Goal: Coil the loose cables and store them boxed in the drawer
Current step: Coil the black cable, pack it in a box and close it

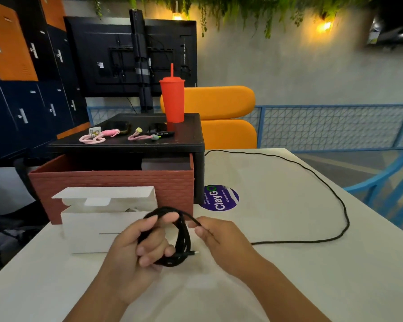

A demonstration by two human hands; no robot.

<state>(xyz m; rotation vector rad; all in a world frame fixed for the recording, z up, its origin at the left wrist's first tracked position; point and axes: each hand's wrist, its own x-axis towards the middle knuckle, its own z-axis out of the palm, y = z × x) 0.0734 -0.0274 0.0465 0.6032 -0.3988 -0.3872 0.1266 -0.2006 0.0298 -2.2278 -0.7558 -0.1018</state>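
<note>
At the far left, the red-brown drawer stands pulled out from under the black stand, and just in front of it sits the white box with its lid flap up; something pale shows inside, but what it is cannot be told. On top of the stand lie two pink cables, loosely looped and not yet boxed. Moving toward the middle, the left hand is closed around a coil of black cable, fingers curled through several finished loops, with a plug end poking out at the bottom of the bundle. Just to its right, the right hand pinches the running strand between thumb and fingertips, feeding it toward the coil. Further right, a long stretch of that same cable trails loose across the white table, swinging out wide and running back behind the stand. By my reading the job is at an early stage: this coil is only partly wound, it must then go into the box, and the box into the drawer.
</note>
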